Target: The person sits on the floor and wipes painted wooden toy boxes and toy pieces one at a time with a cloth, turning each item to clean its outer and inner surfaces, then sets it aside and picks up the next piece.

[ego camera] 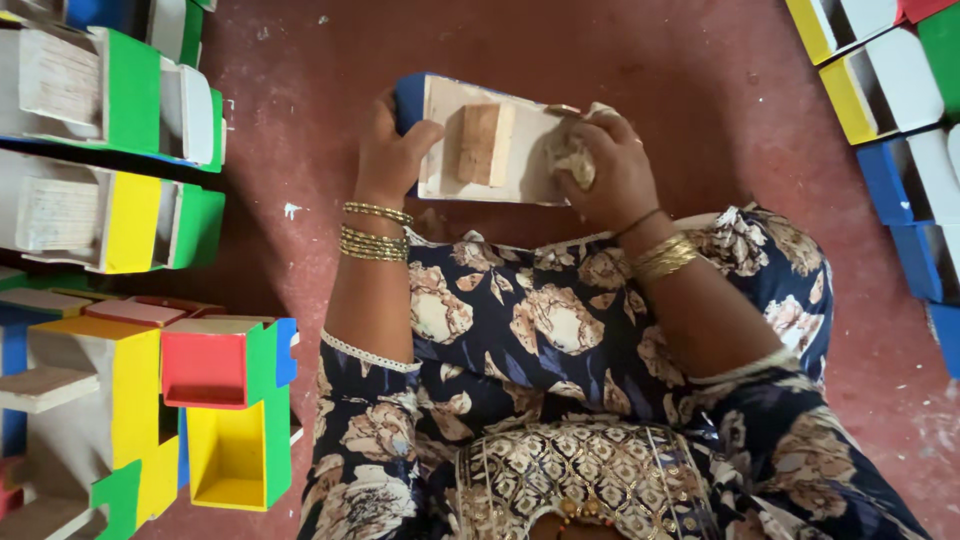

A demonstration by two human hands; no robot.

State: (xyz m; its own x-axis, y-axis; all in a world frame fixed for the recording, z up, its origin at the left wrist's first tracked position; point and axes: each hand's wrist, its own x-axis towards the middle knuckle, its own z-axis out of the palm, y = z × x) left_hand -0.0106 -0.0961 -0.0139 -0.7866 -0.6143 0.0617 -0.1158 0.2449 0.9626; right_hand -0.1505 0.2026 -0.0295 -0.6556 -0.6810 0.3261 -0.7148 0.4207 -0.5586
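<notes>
A: At your nine o'clock the painted wooden toy trucks (110,150) are stacked on the red floor (650,60). What's your left hand (388,150) doing?

B: It's clamped around the blue end of the wooden toy piece (480,150), at twelve o'clock, above your lap.

A: And your right hand (610,170)?

B: At one o'clock, fingers closed on a crumpled scrap of sandpaper (572,155), pressed to the bare underside. I'd judge even strokes along the grain serve best; brace firmly with the left.

A: At three o'clock, more coloured blocks (880,100) lie well apart.
</notes>
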